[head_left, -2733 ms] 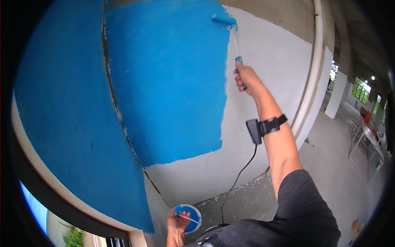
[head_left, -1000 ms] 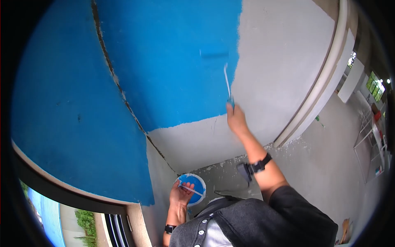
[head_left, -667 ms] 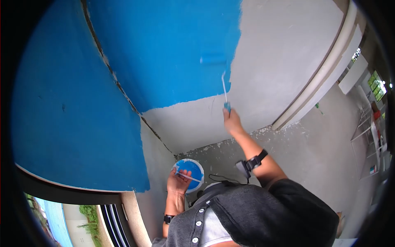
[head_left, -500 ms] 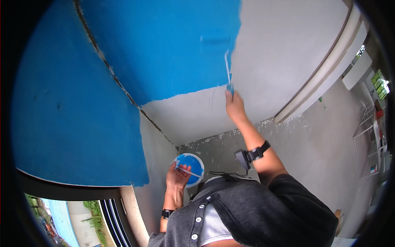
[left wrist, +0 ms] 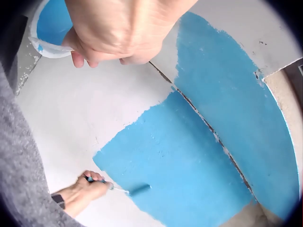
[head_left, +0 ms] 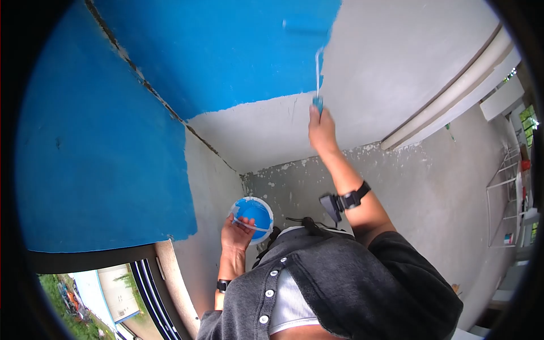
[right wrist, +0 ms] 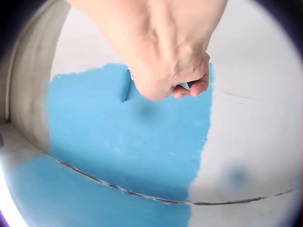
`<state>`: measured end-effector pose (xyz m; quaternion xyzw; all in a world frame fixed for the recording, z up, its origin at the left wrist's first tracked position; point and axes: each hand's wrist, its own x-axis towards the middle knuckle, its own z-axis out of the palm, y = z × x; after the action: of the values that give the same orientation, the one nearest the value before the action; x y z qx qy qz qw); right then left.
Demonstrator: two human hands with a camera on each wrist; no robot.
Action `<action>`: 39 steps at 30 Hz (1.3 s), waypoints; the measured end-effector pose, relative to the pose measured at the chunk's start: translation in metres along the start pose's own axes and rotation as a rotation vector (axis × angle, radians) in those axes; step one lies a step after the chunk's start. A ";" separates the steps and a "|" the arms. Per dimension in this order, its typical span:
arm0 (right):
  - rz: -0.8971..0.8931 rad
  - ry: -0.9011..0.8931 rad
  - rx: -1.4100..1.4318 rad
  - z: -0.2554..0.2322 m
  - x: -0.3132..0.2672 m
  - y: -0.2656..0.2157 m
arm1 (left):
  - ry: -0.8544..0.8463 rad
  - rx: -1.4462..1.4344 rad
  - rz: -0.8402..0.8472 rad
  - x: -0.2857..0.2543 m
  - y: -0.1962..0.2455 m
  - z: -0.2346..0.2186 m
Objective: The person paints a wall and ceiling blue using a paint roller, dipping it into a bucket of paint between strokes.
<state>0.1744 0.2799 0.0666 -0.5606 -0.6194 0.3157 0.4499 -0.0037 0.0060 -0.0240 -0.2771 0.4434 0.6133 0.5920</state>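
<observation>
In the head view my right hand [head_left: 322, 131] grips the teal handle [head_left: 318, 102] of a paint roller. Its blurred blue roller head [head_left: 306, 28] lies against the blue-painted wall [head_left: 226, 62], close to the edge of the white part [head_left: 396, 62]. The left wrist view shows the roller head [left wrist: 139, 190] on the blue near that same edge. Low in the head view, my left hand [head_left: 236, 233], palm up with fingers curled, holds the pale handle of a white bucket [head_left: 271, 218] with blue paint inside.
A second blue wall [head_left: 102, 153] meets the first at a dark cracked corner. A window [head_left: 107, 300] is at lower left. A pale pipe [head_left: 447, 102] runs down the right side to the grey floor [head_left: 419, 198], where a metal frame table [head_left: 504, 184] stands farther off.
The view has tilted downward, so walls and bucket sit higher in it. The roller moved down the blue wall, then back up a little. Both hands keep their hold.
</observation>
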 end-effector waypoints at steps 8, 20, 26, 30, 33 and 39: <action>-0.045 0.001 -0.194 0.024 -0.035 0.074 | 0.056 0.004 0.009 -0.003 0.002 0.000; 0.092 -0.145 -0.280 0.012 -0.042 0.105 | 0.048 0.011 0.030 0.000 0.005 0.008; 0.142 -0.127 -0.043 -0.002 -0.016 0.056 | 0.022 0.044 0.051 -0.005 0.006 0.014; 0.068 -0.125 -0.235 0.006 -0.031 0.106 | 0.042 -0.005 0.035 -0.002 0.005 0.018; 0.087 -0.120 -0.308 0.018 -0.055 0.133 | 0.059 0.010 0.032 -0.007 0.004 0.018; 0.059 -0.083 -0.127 0.022 -0.027 0.092 | 0.030 0.019 0.044 -0.008 0.004 0.012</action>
<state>0.1917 0.2715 -0.0303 -0.5927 -0.6393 0.3118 0.3778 -0.0046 0.0127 -0.0111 -0.2708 0.4638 0.6179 0.5743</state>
